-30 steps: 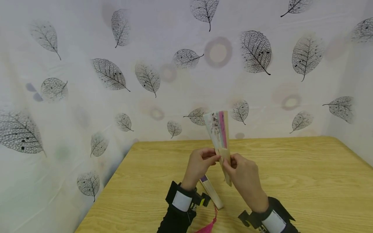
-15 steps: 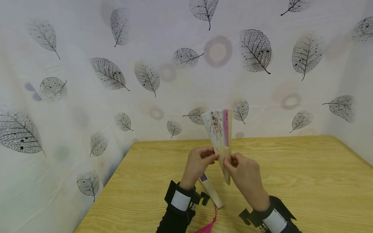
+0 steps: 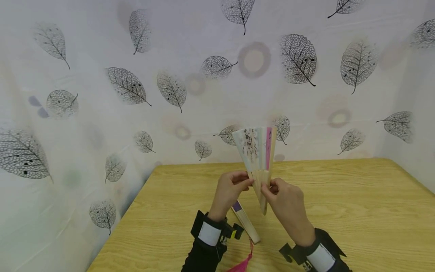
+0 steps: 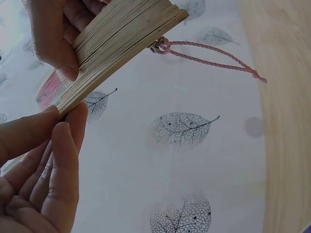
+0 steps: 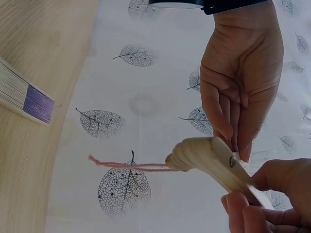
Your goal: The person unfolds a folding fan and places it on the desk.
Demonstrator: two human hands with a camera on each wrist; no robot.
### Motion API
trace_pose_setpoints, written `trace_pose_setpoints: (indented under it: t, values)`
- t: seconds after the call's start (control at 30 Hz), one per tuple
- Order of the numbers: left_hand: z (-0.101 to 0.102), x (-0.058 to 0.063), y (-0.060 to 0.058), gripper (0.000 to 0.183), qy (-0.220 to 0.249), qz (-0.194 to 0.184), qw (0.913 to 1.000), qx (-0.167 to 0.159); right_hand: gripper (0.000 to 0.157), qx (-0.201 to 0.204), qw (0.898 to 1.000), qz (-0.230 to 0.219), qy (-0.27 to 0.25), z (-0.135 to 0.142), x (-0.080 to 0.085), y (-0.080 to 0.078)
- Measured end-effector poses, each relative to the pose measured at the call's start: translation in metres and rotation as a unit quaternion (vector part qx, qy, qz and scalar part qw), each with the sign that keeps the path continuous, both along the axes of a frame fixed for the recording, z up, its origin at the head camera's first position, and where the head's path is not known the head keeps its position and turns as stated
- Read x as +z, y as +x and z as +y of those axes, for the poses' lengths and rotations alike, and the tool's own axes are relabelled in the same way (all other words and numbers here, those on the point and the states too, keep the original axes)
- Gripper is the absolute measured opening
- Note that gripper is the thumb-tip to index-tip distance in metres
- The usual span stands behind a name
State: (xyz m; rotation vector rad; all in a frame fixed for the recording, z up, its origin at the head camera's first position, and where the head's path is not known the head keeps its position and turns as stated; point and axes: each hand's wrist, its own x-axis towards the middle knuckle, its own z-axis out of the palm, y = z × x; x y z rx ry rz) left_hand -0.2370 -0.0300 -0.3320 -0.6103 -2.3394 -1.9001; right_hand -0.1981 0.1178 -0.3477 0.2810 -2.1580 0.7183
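A folding fan (image 3: 257, 149) with pale painted paper, a pink fold and wooden ribs stands upright above the table, partly spread. My left hand (image 3: 249, 183) pinches its left ribs and my right hand (image 3: 267, 191) pinches the right outer rib near the pivot. In the left wrist view, the stacked ribs (image 4: 121, 43) run between my left fingers (image 4: 65, 145) and the right hand (image 4: 53, 34), and a pink cord loop (image 4: 209, 51) hangs from the pivot. The right wrist view shows the pivot end (image 5: 209, 155), the cord (image 5: 131, 165) and my left hand (image 5: 240, 82) behind it.
A second fan (image 3: 245, 223), closed, with a purple band (image 5: 38, 104), lies on the wooden table (image 3: 357, 211) under my left wrist. A pink tassel (image 3: 242, 265) lies by the front edge. Leaf-printed white cloth (image 3: 102, 94) hangs behind and to the left.
The fan has spread wider: its right outer rib has swung to the right while the left ribs stayed in place. Both hands have kept their hold.
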Motion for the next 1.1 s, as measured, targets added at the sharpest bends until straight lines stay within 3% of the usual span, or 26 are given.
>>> trace_pose_setpoints:
  t: [0.37, 0.67, 0.8, 1.0, 1.1]
  values:
    - [-0.002, 0.006, 0.002, 0.022, 0.018, -0.032, 0.9993, 0.005, 0.017, -0.014, 1.0, 0.01, -0.004, 0.002, -0.001, -0.002]
    - [-0.003, 0.028, 0.019, 0.021, 0.012, -0.023, 0.9996, 0.014, 0.018, -0.018, 0.999, 0.032, 0.003, 0.003, 0.001, -0.003]
    - [-0.004, 0.028, 0.019, 0.021, 0.021, -0.02, 0.9994, 0.016, 0.018, -0.024, 0.999, 0.042, -0.001, 0.004, 0.003, -0.003]
    - [-0.004, 0.026, 0.018, 0.02, 0.031, -0.022, 0.9992, 0.014, 0.019, -0.024, 0.999, 0.017, -0.013, 0.005, 0.001, -0.003]
    - [-0.004, 0.018, 0.012, 0.021, 0.035, -0.021, 0.9991, 0.013, 0.019, -0.024, 1.0, 0.01, -0.012, 0.005, 0.001, -0.002]
